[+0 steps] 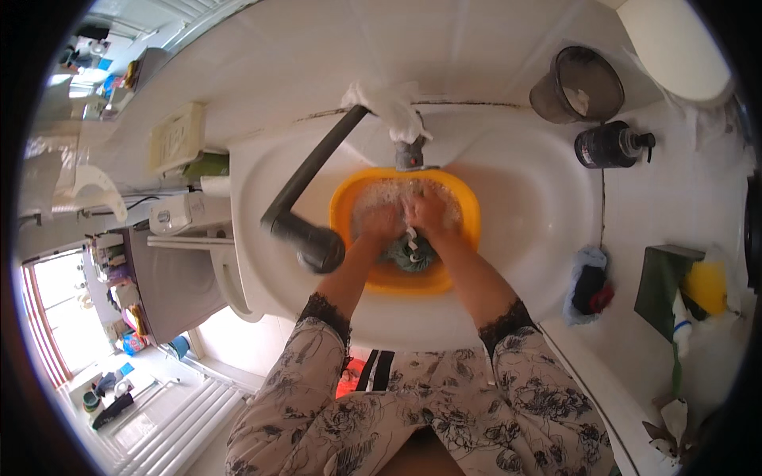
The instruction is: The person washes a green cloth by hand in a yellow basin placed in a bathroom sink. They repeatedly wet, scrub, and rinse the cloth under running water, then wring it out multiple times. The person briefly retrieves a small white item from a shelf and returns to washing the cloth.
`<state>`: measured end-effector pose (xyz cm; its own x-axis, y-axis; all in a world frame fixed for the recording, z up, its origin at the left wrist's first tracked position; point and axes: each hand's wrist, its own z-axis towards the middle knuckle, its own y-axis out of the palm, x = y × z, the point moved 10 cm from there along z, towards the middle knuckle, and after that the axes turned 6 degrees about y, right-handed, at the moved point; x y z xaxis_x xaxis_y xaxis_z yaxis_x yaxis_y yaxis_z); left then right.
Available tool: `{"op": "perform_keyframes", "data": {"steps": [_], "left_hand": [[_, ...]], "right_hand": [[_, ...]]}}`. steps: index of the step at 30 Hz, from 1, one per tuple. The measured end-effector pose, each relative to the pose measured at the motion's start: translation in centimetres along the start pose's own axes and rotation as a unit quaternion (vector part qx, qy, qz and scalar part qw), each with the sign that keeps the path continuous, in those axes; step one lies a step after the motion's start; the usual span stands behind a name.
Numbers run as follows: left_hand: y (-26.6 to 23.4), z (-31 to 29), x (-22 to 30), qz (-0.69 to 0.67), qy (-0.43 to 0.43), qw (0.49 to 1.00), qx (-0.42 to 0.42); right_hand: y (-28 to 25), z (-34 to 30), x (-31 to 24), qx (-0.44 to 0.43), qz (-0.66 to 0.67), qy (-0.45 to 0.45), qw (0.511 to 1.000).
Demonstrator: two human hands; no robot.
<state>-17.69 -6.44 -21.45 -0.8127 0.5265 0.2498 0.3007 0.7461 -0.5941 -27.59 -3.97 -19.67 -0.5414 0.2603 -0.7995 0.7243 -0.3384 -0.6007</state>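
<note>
The bright yellow-orange plastic basin [471,226] stands inside the white ceramic sink [548,198], below the grey tap body [409,155]; this placement presumably keeps the cloudy, foaming water [367,198] contained. Both forearms reach down over the near rim. The bare left hand [382,223] lies at the water in the left half, partly veiled by suds; the bare right hand [427,209] sits just beside it, fingers bent inward. Whether either hand grips anything cannot be told, as the foam and blur hide the fingertips. The dark green, bunched fabric item [411,254] lies in the basin, between the wrists and toward the near side, with a small pale strip [412,233] at its upper edge. Its place close to the person appears to leave the far water free for the hands. The long dark-grey jointed spout [321,163] is angled to the left, its head over or near the basin's left rim, which seems to give the arms clear access. The black pump bottle [607,147] stands on the ledge at right, beside the sink, probably to be within reach yet clear of splashes.
</note>
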Motion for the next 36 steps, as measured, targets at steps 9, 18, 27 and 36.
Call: {"op": "perform_keyframes", "data": {"steps": [9,18,27,36], "left_hand": [[-4.9,-8.7,0.6,-0.093,0.118,0.955,0.256],[-4.5,-13.7,-0.8,-0.181,0.188,0.925,0.276],[-8.1,-21.4,0.7,-0.683,0.296,0.646,0.169],[-4.1,-14.3,0.3,-0.15,0.123,0.902,0.386]], "right_hand": [[-7.1,-2.8,-1.1,-0.058,0.305,0.282,0.908],[-15.5,-8.2,-16.6,-0.06,0.637,0.221,0.736],[-20.8,-10.8,-18.5,-0.005,0.682,0.164,0.713],[-13.3,-9.0,-7.8,0.134,-0.04,0.031,0.99]]}}
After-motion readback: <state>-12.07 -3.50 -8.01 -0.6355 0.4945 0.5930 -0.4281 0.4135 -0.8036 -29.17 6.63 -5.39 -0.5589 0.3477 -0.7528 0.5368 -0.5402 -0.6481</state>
